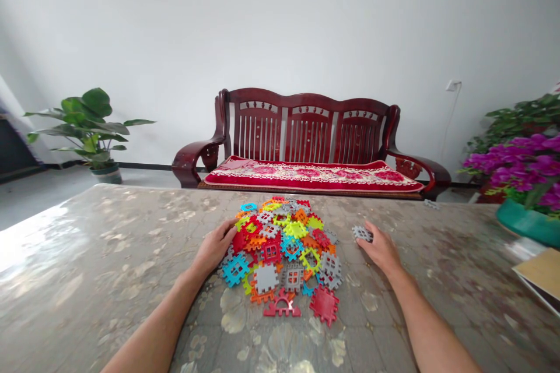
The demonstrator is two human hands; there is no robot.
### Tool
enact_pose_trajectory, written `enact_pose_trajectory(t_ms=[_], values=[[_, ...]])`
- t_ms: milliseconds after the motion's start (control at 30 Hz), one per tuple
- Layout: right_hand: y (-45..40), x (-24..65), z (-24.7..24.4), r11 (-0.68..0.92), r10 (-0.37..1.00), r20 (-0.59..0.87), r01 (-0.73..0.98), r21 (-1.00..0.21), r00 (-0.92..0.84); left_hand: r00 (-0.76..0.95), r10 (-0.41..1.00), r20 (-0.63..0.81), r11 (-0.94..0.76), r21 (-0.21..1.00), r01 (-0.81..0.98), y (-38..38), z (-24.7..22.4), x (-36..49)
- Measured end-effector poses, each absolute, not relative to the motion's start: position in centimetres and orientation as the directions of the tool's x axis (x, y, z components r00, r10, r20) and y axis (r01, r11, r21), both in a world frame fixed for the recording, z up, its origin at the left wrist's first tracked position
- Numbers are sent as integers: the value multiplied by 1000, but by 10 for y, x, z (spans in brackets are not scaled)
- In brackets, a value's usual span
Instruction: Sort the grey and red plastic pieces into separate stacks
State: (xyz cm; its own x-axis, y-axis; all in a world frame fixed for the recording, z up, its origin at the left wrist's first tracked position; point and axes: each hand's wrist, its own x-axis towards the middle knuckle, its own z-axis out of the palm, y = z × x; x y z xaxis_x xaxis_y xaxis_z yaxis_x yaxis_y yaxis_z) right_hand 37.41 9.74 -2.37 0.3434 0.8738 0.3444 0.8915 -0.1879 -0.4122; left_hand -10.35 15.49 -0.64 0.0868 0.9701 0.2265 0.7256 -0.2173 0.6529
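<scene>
A heap of colourful interlocking plastic building tiles point(271, 250) lies on the table in front of me, in red, blue, orange, lime and grey. My left hand point(215, 246) rests against the heap's left side, its fingertips among red and lime tiles; whether it grips one is hidden. To the right of the heap, my right hand point(381, 247) pinches a grey window tile point(362, 233) between thumb and fingers, low over the tabletop. A flat red tile point(324, 305) and a red arched piece point(282, 304) lie at the near edge of the heap.
The table point(131, 245) has a shiny floral cover. Another grey tile point(431, 204) lies near its far edge. On the right stand purple flowers in a teal pot point(527, 221), beside a box point(540, 274). Behind are a wooden bench point(306, 128) and a potted plant point(94, 128).
</scene>
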Motion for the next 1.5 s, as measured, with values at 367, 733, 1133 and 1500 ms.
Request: enact_pose_trajectory(t_ms=[367, 733, 1133, 1500], values=[[91, 369, -18, -220, 879, 327, 905, -365, 346, 82, 970, 228, -217, 667, 713, 155, -6, -103], [88, 365, -12, -231, 840, 407, 915, -330, 359, 88, 973, 213, -211, 675, 707, 153, -5, -102], [130, 270, 16, 297, 872, 490, 770, -565, 23, 59, 975, 214, -193, 680, 707, 148, 3, -100], [173, 178, 48, 370, 890, 425, 808, -459, -166, 78, 969, 236, -223, 688, 690, 151, -2, -101]])
